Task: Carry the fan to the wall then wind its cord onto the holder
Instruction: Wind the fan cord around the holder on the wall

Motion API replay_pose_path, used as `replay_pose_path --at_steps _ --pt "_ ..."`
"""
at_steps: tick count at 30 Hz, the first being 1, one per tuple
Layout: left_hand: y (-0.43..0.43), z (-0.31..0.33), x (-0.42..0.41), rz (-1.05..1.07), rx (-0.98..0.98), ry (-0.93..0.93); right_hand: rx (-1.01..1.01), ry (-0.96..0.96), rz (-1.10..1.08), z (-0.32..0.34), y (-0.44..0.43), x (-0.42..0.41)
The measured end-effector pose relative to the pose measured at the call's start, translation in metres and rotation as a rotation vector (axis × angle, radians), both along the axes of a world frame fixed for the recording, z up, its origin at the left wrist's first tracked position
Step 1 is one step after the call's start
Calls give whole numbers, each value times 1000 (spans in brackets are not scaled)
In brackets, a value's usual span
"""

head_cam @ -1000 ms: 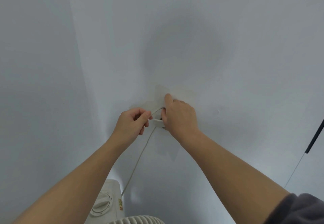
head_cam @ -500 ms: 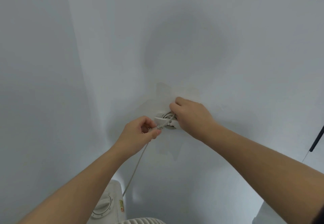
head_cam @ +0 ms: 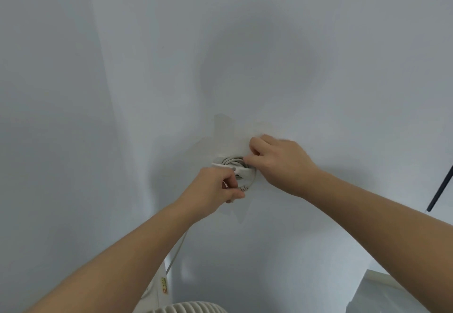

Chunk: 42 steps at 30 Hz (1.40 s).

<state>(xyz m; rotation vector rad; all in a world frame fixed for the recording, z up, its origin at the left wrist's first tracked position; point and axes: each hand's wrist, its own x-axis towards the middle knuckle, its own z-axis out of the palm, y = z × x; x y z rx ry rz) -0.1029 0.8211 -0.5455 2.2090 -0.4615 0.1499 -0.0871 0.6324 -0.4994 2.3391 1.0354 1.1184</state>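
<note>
On the pale grey wall: white round cord holder, part-wound, both hands at it.
Holder half covered by the hands; its mount cannot be made out. White slatted fan below, cut off by the lower edge, close to the wall. White electric cord coiled round the holder, its loose run passing behind the left forearm down towards the fan. Left hand, fingers curled, pinches the cord's ribbed end just below the holder. Right hand, knuckles up, fingers curled, pinches the coil at the holder's upper right rim.
</note>
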Motion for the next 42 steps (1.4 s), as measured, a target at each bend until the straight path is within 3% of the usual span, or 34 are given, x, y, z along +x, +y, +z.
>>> replay_pose_path --at_steps 8,24,35,38,42 --pt "-26 -5 -11 21 26 -15 -71 -43 -29 -4 -10 1" --pt "-49 -25 -2 10 -177 333 -106 -14 -58 -7 -14 -3" --pt "-29 -23 4 171 147 195 -34 7 -68 -9 -13 -8" --pt "-18 -21 5 236 124 177 -6 1 -74 -11 -12 -8" --pt "-38 -27 3 148 65 281 6 -2 -87 -13 -10 -8"
